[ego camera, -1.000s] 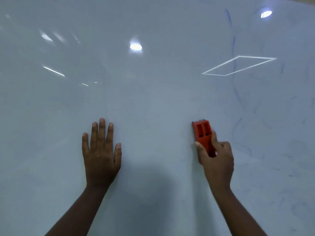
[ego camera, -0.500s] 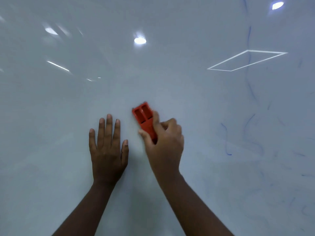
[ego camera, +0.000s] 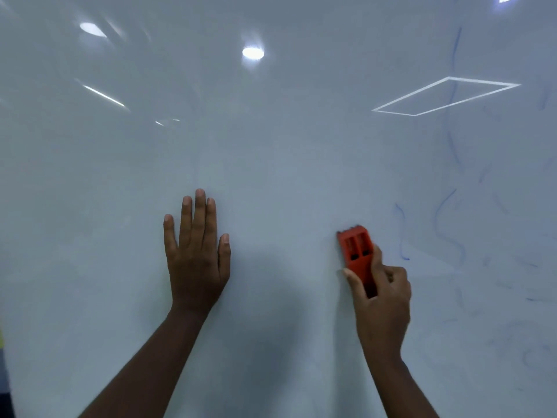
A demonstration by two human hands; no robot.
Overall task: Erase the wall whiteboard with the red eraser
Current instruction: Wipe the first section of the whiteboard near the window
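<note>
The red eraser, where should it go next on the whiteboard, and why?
Probably a short sweep to the right. The right hand grips the red eraser against the whiteboard, and the nearest blue marker lines lie just to its right, with more faint strokes beyond. The board between the eraser and the flat left hand looks clean.

Round glare spot high up, bright white. Left of it: oval glare slightly higher, thin slanted streak lower. Right of it and lower: skewed rectangle outline of light. Far below-left, at frame edge: yellow sliver above dark strip.
</note>
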